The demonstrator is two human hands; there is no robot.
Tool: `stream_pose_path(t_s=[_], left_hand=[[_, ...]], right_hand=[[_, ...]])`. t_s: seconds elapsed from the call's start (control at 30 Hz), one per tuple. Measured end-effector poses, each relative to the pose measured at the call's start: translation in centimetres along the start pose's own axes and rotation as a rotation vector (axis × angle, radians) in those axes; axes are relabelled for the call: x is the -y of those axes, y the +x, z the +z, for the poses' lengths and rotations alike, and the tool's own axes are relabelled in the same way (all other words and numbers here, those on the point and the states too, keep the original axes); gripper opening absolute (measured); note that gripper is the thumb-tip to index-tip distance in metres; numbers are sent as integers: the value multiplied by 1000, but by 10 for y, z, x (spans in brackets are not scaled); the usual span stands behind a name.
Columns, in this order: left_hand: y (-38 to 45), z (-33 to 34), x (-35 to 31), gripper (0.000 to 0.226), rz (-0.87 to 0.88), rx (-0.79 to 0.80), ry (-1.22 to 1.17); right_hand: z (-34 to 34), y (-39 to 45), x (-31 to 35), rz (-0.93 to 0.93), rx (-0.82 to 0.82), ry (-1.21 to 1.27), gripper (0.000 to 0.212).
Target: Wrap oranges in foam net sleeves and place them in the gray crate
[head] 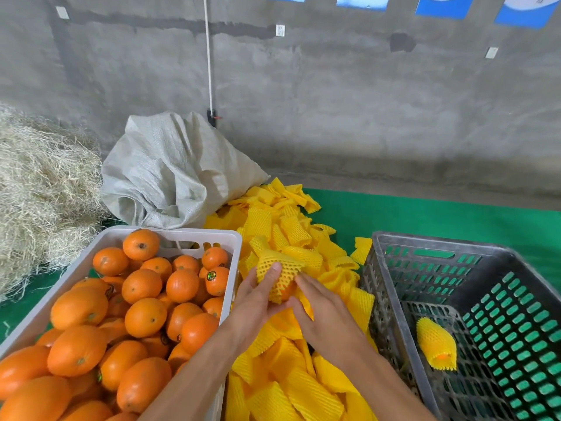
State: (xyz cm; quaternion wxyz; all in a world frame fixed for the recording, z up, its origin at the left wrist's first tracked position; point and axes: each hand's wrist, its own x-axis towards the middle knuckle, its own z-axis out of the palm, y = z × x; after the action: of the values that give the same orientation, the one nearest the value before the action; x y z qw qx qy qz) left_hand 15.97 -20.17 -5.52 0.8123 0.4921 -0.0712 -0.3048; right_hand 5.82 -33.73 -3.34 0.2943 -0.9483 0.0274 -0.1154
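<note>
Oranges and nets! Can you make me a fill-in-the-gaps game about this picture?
1. The bare oranges fill the ____ crate.
2. The gray crate holds ____ wrapped orange.
3. Both hands, left hand and right hand, hold an orange in a ____ foam net sleeve.

Missing words: white; one; yellow

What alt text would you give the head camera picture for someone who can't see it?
Two hands, left and right, pull a yellow foam sleeve over an orange above a pile of sleeves. A white crate of oranges sits left; a gray crate holding one wrapped orange sits right.
</note>
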Motion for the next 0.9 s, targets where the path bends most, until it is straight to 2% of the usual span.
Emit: stream_pose_path(t_s=[0.07, 0.13, 0.17, 0.2, 0.27, 0.33, 0.4, 0.5, 0.6, 0.7, 0.8, 0.9], left_hand=[[2, -4, -1, 61, 32, -30, 9], [3, -5, 0, 64, -9, -57, 3], [2, -5, 1, 77, -23, -65, 28], [0, -4, 1, 79, -19, -42, 81], [-2, 0, 4, 60, 54, 39, 230], [-6, 5, 8, 51, 138, 93, 373], [-10, 10, 10, 62, 184, 115, 397], [-13, 11, 9, 68, 238, 105, 425], [-14, 7, 10, 58, 213, 83, 566], [-16, 11, 14, 49, 183, 81, 629], [-17, 13, 14, 46, 191, 62, 673], [-15, 9, 14, 40, 197, 44, 711]], right_hand=[[-2, 3, 7, -14, -177, -108, 43], [-7, 5, 13, -54, -315, -210, 54], [-7, 5, 12, -49, -322, -235, 67], [-7, 5, 10, -29, -285, -247, 80], [-4, 4, 4, 18, -161, -230, 97], [-3, 4, -2, 63, -62, -186, 95], [-9, 6, -5, 83, -80, -211, 87], [-28, 9, -7, 134, -288, -443, 82], [-51, 9, -17, 278, -543, -583, 82], [-69, 4, -32, 408, -690, -673, 77], [-75, -2, -43, 523, -690, -663, 75], [-75, -4, -50, 605, -622, -655, 75]])
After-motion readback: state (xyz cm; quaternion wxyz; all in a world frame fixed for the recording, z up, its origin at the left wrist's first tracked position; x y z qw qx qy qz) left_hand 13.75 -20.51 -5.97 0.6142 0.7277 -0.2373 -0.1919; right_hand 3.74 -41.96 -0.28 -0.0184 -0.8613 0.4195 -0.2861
